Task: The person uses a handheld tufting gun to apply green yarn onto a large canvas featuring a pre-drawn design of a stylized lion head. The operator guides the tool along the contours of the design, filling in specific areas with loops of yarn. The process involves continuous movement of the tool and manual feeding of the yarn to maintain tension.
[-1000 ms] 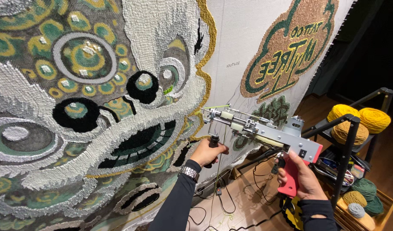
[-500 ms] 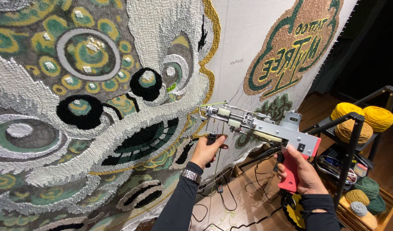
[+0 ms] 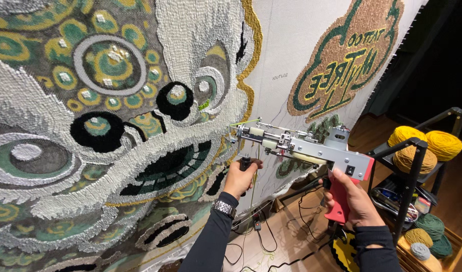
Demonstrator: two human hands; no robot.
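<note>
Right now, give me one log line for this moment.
left hand: grips front handle | right hand: grips red rear grip | tufting gun: tip at stretched cloth by tufted rug

I see one sign-like piece: a tufted emblem (image 3: 344,55) on the white cloth (image 3: 291,50) at the upper right, cloud-shaped, tan-brown with a green outline and yellow-and-green lettering that reads mirrored from my side. Just left of it, a small dark printed mark (image 3: 280,77) sits on the bare cloth. Near right, low by the floor, a round yellow-and-black patterned piece (image 3: 345,249) shows partly; I cannot tell its kind. No screens or packages.
</note>
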